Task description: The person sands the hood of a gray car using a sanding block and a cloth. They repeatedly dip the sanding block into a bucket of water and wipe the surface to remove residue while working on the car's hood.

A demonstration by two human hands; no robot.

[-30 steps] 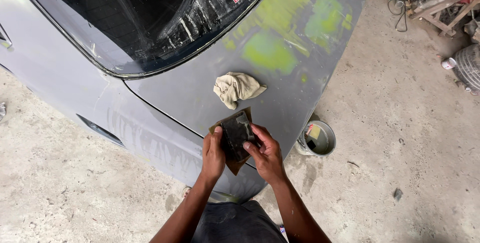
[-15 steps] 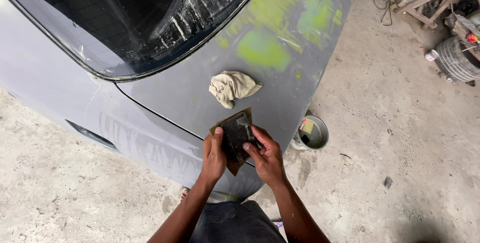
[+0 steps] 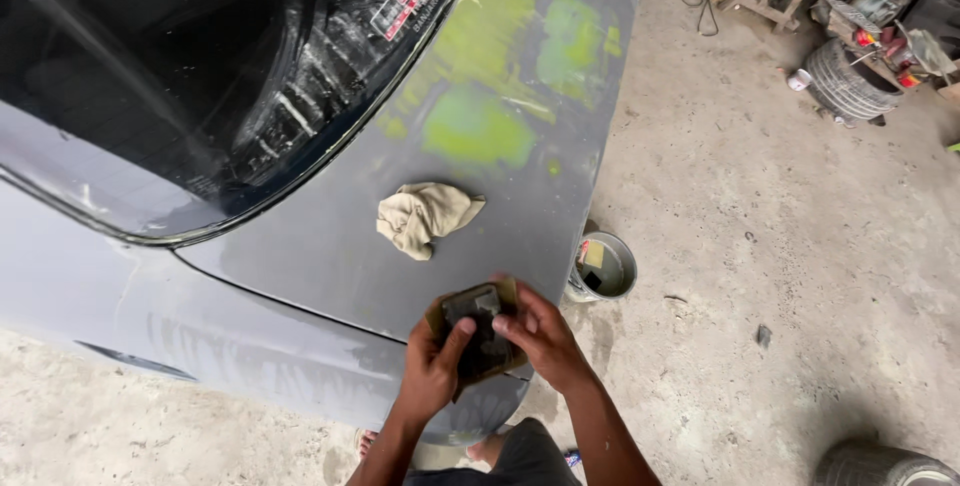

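Since half a second ago the view has slid so that the crumpled beige cloth rag (image 3: pixel 428 217), the hands and the metal paint can now sit a little further right in the picture, while both hands keep the same hold. The landmark is the grey primed car panel (image 3: pixel 330 246), patched with green filler further up and bordered on its left by the dark rear window glass (image 3: pixel 180 66). The rag lies on the panel's middle, apart from the hands. At the panel's near edge, below the rag, the left hand (image 3: pixel 432 378) grips the dark folded sheet of sandpaper (image 3: pixel 478 336), thumb pressed on top and fingers curled under. The right hand (image 3: pixel 540 338) clamps the sheet's right side, fingers together over its face. Just off the panel's right edge, on the concrete floor (image 3: pixel 780 296), stands the open metal paint can (image 3: pixel 602 268).
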